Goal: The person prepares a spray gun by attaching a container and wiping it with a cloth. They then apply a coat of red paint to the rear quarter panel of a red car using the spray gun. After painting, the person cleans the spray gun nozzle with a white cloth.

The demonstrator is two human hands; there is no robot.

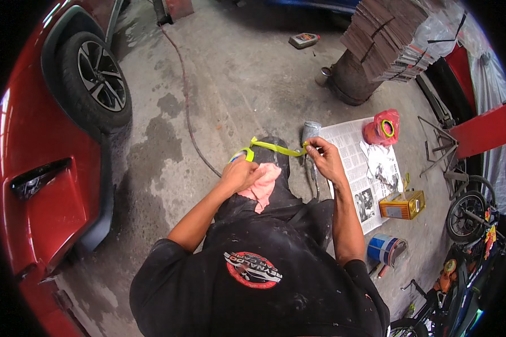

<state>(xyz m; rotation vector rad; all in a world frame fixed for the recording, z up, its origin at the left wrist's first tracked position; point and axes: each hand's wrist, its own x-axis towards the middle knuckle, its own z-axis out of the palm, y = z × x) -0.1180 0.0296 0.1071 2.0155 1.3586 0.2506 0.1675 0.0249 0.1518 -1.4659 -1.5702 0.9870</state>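
My left hand (242,174) is closed around a roll of yellow-green masking tape (243,154) and a pink cloth (266,182) that hangs from it over my lap. A strip of tape (278,148) runs loose from near the roll across to my right. My right hand (325,160) pinches the free end of that strip between thumb and fingers. The strip passes above my dark-trousered knee. Beyond the right hand, a grey cylindrical object (311,131) stands by the edge of the newspaper; its kind is unclear.
At left is a red car (56,196) with its wheel (98,76). A hose (188,106) crosses the floor. Right: spread newspaper (343,140), a red plastic-wrapped container (371,133), a yellow tin (402,205), a blue can (382,249), a motorcycle (466,281). Stacked paper (382,33) tops a drum (351,81).
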